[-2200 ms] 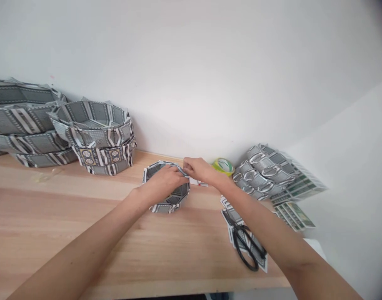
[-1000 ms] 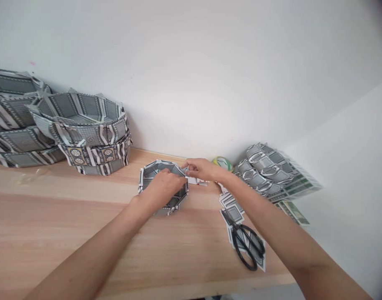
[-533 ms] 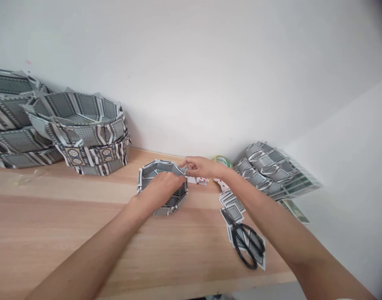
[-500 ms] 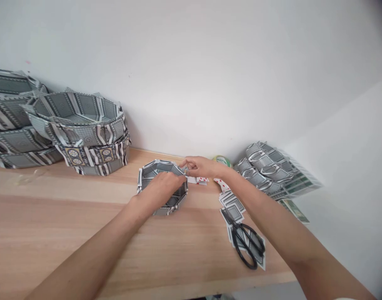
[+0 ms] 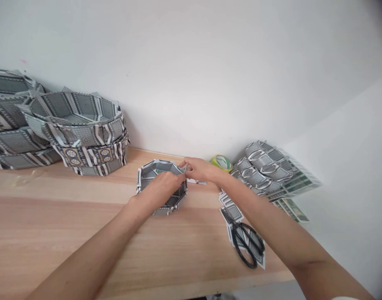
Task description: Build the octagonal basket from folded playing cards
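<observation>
A small many-sided basket (image 5: 143,175) folded from grey-backed playing cards stands upright on the wooden table (image 5: 166,250). My left hand (image 5: 167,185) reaches over its opening, fingers closed on the right-hand rim. From outside, my right hand (image 5: 198,168) meets that same rim, with thumb and forefinger pinched together close to the left fingertips. What the right fingers pinch is too small to make out. A white card with red marks (image 5: 197,181) lies beneath the right hand, mostly covered by it.
Large card baskets (image 5: 84,133) stand at the left by the wall. Black scissors (image 5: 245,241) rest on loose cards (image 5: 233,210) at the right. Behind my right forearm are a yellow-green tape roll (image 5: 222,162), a folded card piece (image 5: 261,166) and green card sheets (image 5: 303,183).
My right hand has shifted slightly left and down against the basket rim, its fingers drawn closer together. The tape roll shows more, the red-marked cards less. My left hand stays put.
</observation>
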The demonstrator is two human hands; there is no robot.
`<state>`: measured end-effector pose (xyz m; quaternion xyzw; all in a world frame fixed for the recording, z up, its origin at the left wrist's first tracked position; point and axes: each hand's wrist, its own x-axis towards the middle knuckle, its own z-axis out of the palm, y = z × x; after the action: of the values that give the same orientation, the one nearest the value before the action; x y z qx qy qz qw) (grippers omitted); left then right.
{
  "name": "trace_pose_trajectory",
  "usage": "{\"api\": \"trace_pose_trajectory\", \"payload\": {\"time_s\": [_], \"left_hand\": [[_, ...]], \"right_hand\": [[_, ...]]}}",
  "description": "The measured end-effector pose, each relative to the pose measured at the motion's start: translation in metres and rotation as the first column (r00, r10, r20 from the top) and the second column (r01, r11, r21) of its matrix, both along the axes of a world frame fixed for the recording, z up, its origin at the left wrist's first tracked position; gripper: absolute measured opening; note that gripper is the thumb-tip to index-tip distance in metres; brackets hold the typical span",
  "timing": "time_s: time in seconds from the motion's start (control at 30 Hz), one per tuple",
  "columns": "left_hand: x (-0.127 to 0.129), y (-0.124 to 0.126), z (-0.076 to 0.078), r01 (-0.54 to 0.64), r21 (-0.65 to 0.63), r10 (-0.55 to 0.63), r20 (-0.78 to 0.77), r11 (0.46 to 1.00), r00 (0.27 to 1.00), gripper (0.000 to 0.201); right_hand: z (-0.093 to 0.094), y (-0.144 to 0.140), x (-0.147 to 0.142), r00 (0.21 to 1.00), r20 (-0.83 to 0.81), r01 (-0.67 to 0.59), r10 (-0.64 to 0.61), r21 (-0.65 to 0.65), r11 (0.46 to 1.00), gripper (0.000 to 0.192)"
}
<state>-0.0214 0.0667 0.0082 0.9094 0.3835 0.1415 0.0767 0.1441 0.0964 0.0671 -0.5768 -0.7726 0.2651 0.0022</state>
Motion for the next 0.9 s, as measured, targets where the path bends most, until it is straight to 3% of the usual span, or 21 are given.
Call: {"api": "trace_pose_trajectory", "payload": {"time_s": [0.13, 0.3, 0.4, 0.5, 0.77, 0.9], "left_hand": [[-0.001, 0.000, -0.004, 0.009, 0.010, -0.009, 0.000, 1.000, 1.000, 0.025], [-0.002, -0.001, -0.005, 0.008, 0.021, -0.008, -0.004, 1.000, 1.000, 0.029], [-0.004, -0.003, -0.004, 0.023, 0.014, -0.023, -0.007, 1.000, 1.000, 0.030], [-0.004, -0.005, -0.001, 0.038, 0.015, -0.038, -0.001, 0.999, 0.999, 0.031], [-0.006, -0.009, 0.007, 0.079, -0.008, -0.079, -0.007, 0.997, 0.997, 0.041], [-0.006, -0.010, 0.007, 0.060, -0.015, -0.061, -0.017, 0.998, 0.998, 0.040]], "right_hand": [[-0.013, -0.006, 0.002, 1.000, 0.001, 0.016, -0.016, 0.124, 0.992, 0.030], [-0.028, -0.016, 0.014, 0.999, -0.026, -0.013, 0.020, 0.233, 0.972, 0.035], [-0.033, -0.027, 0.020, 0.999, 0.014, -0.046, 0.044, 0.361, 0.932, 0.042], [-0.036, -0.044, 0.018, 0.996, 0.089, -0.028, -0.015, 0.466, 0.884, 0.047], [-0.035, -0.068, -0.003, 0.954, 0.288, -0.082, -0.077, 0.500, 0.862, 0.052], [-0.038, -0.066, -0.001, 0.972, 0.226, -0.064, -0.062, 0.510, 0.858, 0.048]]}}
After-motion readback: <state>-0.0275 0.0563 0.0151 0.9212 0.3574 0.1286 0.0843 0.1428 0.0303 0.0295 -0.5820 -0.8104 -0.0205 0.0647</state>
